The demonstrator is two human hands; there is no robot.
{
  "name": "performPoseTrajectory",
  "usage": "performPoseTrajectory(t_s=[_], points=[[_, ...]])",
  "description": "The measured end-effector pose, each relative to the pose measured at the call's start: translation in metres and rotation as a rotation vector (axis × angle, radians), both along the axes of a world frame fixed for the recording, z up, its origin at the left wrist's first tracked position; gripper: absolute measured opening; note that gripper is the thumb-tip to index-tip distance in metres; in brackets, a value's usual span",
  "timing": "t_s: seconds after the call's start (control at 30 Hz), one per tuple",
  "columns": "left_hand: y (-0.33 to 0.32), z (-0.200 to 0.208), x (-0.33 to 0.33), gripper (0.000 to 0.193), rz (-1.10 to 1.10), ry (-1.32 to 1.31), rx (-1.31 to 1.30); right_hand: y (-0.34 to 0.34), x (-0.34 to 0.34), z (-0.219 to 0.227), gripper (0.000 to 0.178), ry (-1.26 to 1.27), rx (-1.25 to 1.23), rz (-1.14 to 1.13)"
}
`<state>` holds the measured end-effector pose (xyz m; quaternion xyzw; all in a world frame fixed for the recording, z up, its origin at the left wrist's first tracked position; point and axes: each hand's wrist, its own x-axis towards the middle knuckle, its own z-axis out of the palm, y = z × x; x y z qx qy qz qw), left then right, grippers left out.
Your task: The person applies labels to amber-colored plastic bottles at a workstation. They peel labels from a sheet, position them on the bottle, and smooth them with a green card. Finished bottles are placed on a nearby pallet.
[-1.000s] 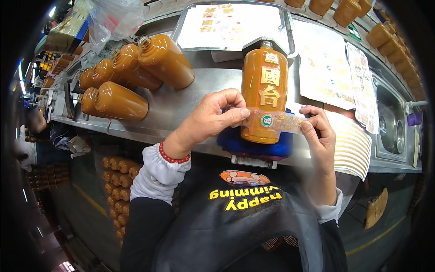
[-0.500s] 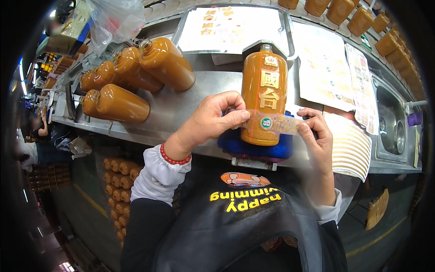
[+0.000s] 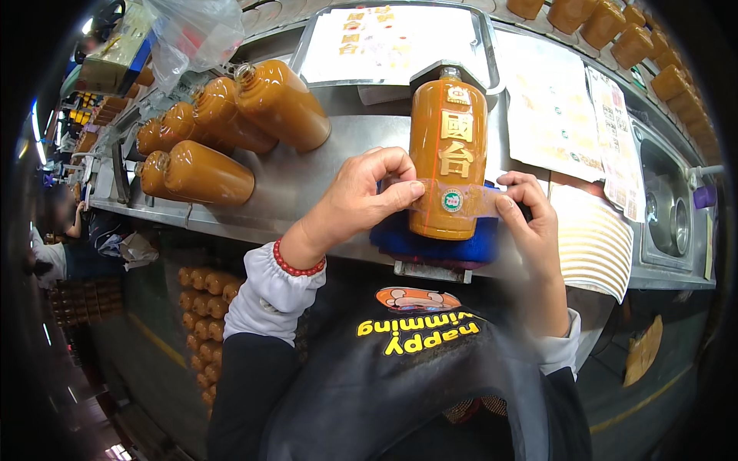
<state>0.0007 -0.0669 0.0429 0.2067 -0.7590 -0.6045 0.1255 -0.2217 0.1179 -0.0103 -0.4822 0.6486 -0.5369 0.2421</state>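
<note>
A glossy amber-brown bottle (image 3: 427,146) with large gold characters lies on its back in front of me, its neck pointing away. Across its lower front stretches a translucent film strip (image 3: 483,201), over a small round green-and-white emblem (image 3: 451,200). My left hand (image 3: 365,192) pinches the strip's left end between thumb and fingers at the bottle's left side. At the other end, my right hand (image 3: 532,219) grips the film with thumb and bent fingers, just off the bottle's right side. Under the bottle's base is a blue cloth (image 3: 480,250) on a support.
Several plain brown bottles (image 3: 280,107) stand on the steel bench at left. A metal tray (image 3: 492,58) with printed sheets lies beyond the bottle. Decal sheets (image 3: 550,115) and striped paper (image 3: 592,246) are at right, beside a sink (image 3: 657,246). More bottles (image 3: 603,27) line the far right.
My right hand has risen slightly with its end of the film, and the strip now looks smoother and more level across the bottle. My left hand keeps its pinch in nearly the same place.
</note>
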Motion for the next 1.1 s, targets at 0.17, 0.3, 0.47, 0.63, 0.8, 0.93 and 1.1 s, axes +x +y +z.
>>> performPoseTrajectory(t_s=[0.17, 0.3, 0.47, 0.63, 0.8, 0.93, 1.1], points=[[0.0, -0.007, 0.001, 0.031, 0.19, 0.04, -0.384, -0.002, -0.002, 0.005, 0.016, 0.149, -0.04, -0.083], [0.018, -0.031, -0.006, 0.046, 0.317, 0.232, -0.345, -0.012, 0.013, 0.024, 0.024, 0.101, -0.05, 0.076], [0.026, -0.049, -0.015, 0.062, 0.308, 0.286, -0.349, -0.021, 0.015, 0.023, 0.028, 0.119, -0.035, 0.098], [0.024, -0.05, -0.013, 0.065, 0.283, 0.296, -0.314, -0.02, 0.011, 0.018, 0.036, 0.07, -0.021, 0.124], [0.022, -0.058, -0.008, 0.075, 0.217, 0.319, -0.301, -0.017, 0.009, 0.024, 0.045, 0.151, -0.011, 0.15], [0.026, -0.059, -0.007, 0.079, 0.204, 0.301, -0.302, -0.002, 0.003, 0.025, 0.046, 0.153, -0.068, -0.061], [0.022, -0.061, -0.01, 0.079, 0.193, 0.34, -0.317, 0.012, 0.054, 0.041, 0.025, -0.432, -0.072, -0.035]])
